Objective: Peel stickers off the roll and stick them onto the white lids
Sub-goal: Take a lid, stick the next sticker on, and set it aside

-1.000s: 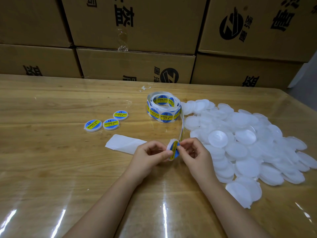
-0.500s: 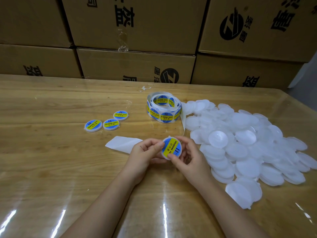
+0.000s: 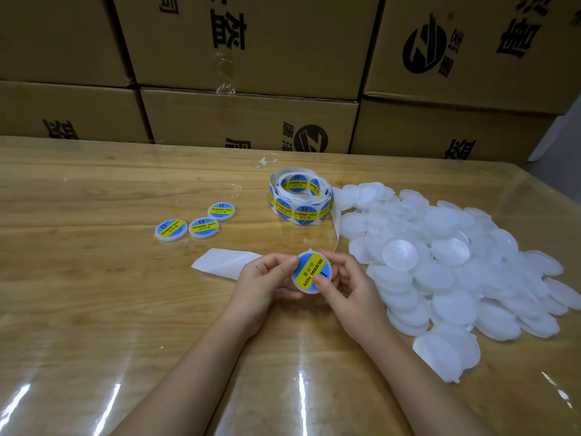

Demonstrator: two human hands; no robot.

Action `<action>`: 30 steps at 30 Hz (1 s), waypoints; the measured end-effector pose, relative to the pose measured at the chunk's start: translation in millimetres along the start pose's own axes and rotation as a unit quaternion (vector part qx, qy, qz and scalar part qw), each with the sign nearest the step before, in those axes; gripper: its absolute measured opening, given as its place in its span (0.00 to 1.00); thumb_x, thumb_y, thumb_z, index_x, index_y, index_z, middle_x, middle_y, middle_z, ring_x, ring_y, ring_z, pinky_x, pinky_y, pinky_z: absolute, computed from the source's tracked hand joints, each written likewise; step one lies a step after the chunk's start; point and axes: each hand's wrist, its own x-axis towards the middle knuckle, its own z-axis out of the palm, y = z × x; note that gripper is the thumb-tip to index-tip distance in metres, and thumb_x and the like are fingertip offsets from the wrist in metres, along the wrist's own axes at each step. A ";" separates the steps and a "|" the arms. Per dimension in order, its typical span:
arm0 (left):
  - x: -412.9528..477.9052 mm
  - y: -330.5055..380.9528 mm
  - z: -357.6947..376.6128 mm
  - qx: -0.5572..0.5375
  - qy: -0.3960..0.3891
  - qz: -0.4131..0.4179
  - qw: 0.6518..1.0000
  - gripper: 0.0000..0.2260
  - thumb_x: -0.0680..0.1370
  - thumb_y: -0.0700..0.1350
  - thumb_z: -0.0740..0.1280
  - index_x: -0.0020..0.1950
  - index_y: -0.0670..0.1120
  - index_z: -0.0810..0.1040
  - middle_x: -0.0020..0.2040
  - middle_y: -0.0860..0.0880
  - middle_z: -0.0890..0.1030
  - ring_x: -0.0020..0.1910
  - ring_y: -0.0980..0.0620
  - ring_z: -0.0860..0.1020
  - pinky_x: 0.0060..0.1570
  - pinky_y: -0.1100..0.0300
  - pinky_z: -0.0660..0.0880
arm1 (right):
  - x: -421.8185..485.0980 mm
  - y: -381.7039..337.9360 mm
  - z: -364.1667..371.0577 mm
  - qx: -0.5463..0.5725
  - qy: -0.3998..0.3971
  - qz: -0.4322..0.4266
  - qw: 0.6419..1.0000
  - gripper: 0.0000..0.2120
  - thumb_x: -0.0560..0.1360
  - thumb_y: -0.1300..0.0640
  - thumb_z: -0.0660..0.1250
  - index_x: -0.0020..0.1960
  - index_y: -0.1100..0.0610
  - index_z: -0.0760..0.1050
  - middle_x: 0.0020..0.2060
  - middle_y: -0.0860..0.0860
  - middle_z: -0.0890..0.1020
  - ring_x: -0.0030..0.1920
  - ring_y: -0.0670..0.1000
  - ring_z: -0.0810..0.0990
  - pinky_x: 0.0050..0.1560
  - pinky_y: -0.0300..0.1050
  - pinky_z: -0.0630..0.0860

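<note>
Both my hands hold one white lid (image 3: 311,272) just above the table, its blue and yellow sticker facing up. My left hand (image 3: 267,283) grips its left edge with the thumb on the rim. My right hand (image 3: 349,286) grips the right side, thumb pressing on the sticker. The sticker roll (image 3: 300,199) stands behind them, a strip of white backing trailing down its right side. A big pile of bare white lids (image 3: 446,265) spreads to the right. Three stickered lids (image 3: 196,226) lie at the left.
A loose piece of white backing paper (image 3: 220,262) lies on the wooden table (image 3: 94,309) just left of my left hand. Stacked cardboard boxes (image 3: 251,121) wall off the far edge. Small paper scraps (image 3: 265,161) lie behind the roll.
The lid was held edge-on while the sticker went onto it; it has turned face up, and my thumbs now press on the applied sticker. The hands have barely shifted.
</note>
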 end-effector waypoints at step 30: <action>3.0 -7.4 -2.9 0.016 -0.037 -0.011 0.999 0.09 0.69 0.48 0.70 0.40 0.42 0.80 0.33 0.44 0.81 0.32 0.51 0.81 0.33 0.61 0.78 | -0.4 -5.1 0.9 -0.022 -0.003 0.008 1.000 0.22 0.60 0.45 0.76 0.49 0.36 0.69 0.45 0.38 0.82 0.43 0.40 0.81 0.40 0.32 0.75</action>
